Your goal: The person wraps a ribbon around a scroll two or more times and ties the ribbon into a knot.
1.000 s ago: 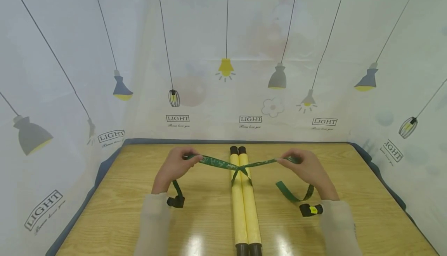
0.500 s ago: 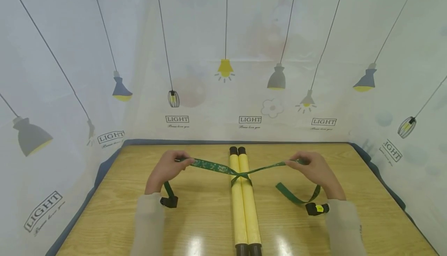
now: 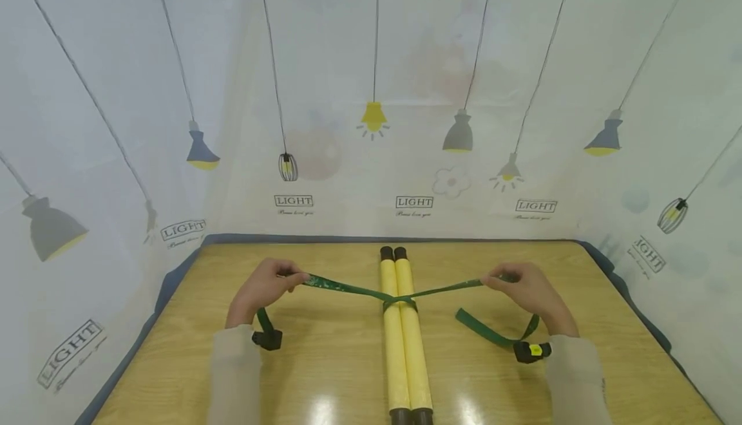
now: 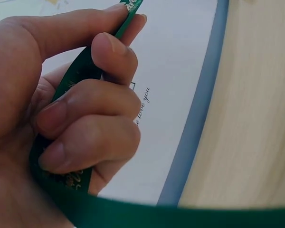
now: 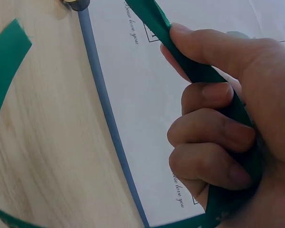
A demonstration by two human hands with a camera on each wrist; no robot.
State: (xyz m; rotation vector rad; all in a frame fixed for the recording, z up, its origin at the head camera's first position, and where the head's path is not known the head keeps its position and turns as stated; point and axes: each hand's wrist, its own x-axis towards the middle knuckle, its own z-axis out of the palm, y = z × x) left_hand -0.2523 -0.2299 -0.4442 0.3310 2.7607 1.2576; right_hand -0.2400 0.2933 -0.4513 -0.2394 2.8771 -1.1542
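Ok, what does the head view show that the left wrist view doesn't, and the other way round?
Only the head view: the right hand, and the green ribbon crossing over two yellow rods.
Only the left wrist view: the ribbon running inside the left hand, beneath its curled fingers.
Both: that hand gripping the ribbon, the table and the printed backdrop.

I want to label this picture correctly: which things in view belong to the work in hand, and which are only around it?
In the work:
rods, side by side
ribbon, crossed over the rods
left hand and right hand, each gripping the ribbon

Only around it:
table, under the rods
backdrop, printed with lamps
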